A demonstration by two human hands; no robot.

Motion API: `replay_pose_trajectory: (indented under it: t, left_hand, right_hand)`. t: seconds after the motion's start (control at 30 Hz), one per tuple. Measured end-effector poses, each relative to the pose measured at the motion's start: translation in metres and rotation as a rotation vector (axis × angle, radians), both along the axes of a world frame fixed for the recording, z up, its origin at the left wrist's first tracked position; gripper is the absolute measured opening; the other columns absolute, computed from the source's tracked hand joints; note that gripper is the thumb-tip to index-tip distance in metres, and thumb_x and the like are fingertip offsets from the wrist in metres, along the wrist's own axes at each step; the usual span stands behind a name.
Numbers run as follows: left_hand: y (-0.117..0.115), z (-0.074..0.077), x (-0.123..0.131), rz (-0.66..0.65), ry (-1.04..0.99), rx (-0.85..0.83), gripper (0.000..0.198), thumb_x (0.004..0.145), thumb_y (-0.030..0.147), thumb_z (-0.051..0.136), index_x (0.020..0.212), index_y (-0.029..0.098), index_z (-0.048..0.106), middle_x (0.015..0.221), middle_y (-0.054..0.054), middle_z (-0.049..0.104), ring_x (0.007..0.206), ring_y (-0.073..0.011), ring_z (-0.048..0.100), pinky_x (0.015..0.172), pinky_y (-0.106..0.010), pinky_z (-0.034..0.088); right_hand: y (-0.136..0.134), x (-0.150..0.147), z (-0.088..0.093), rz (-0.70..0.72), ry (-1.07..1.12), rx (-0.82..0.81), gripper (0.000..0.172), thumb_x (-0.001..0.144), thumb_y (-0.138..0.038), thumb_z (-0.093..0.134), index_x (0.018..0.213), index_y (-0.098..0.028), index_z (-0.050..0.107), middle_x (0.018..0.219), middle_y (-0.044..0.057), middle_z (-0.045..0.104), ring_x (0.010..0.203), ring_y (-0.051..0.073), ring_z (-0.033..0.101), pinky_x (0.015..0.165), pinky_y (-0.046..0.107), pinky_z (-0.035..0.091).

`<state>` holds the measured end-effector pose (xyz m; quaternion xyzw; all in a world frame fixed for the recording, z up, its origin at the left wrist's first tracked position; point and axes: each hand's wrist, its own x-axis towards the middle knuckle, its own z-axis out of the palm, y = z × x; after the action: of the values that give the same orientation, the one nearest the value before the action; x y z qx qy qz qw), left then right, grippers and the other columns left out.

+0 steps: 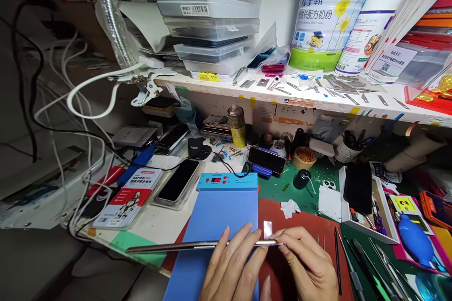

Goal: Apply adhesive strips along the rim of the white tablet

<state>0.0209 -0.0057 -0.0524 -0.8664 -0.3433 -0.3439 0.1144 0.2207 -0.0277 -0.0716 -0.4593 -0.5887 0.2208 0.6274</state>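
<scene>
A thin, flat device, probably a tablet [169, 247], is seen almost edge-on above the blue heating pad [219, 209]. My left hand [236, 265] grips it near its right half, the fingers lying over its edge. At the device's right end, my right hand [309, 258] is closed in a pinch of thumb and forefinger. A tiny bright tip shows between those fingertips, too small to name. Just behind the right hand lies a small shiny rectangular piece [267, 229] on the reddish-brown mat [278, 209]. The broad faces of the device are hidden.
Tweezers and slim tools [356, 268] lie right of my right hand. Beyond them are a tool box [386, 225] and a blue air blower [415, 240]. Phones [179, 180] and a battery package [129, 197] are left. A shelf [254, 91] overhangs the back; cables [76, 150] hang left.
</scene>
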Motion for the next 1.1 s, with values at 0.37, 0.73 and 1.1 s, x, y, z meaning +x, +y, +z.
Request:
replay_pose_trajectory:
  t: [0.37, 0.73, 1.1]
  left_hand:
    - [0.000, -0.005, 0.052, 0.171, -0.407, 0.026, 0.013, 0.106, 0.006, 0.069, 0.114, 0.016, 0.073, 0.110, -0.009, 0.082, 0.116, -0.0172, 0.077, 0.139, -0.040, 0.043]
    - [0.004, -0.005, 0.058, 0.199, -0.489, 0.030, 0.014, 0.107, 0.009, 0.075, 0.109, 0.022, 0.071, 0.102, -0.002, 0.081, 0.100, -0.0165, 0.079, 0.124, -0.041, 0.052]
    - [0.010, -0.002, 0.048, 0.117, -0.405, 0.014, 0.036, 0.090, 0.001, 0.093, 0.114, 0.017, 0.072, 0.109, -0.007, 0.081, 0.107, -0.0192, 0.078, 0.128, -0.044, 0.050]
  right_hand:
    - [0.006, 0.002, 0.005, 0.002, 0.057, -0.061, 0.018, 0.114, -0.033, 0.075, 0.117, -0.036, 0.093, 0.094, 0.001, 0.085, 0.082, 0.014, 0.085, 0.077, 0.016, 0.068]
    - [-0.001, 0.009, 0.006, -0.017, -0.071, -0.045, 0.023, 0.117, -0.033, 0.069, 0.124, -0.035, 0.091, 0.106, 0.002, 0.089, 0.094, 0.013, 0.088, 0.089, 0.015, 0.068]
    - [-0.064, 0.073, -0.056, -0.577, -0.564, -0.575, 0.042, 0.112, -0.062, 0.062, 0.086, -0.029, 0.068, 0.065, 0.002, 0.074, 0.046, 0.023, 0.068, 0.044, 0.032, 0.044]
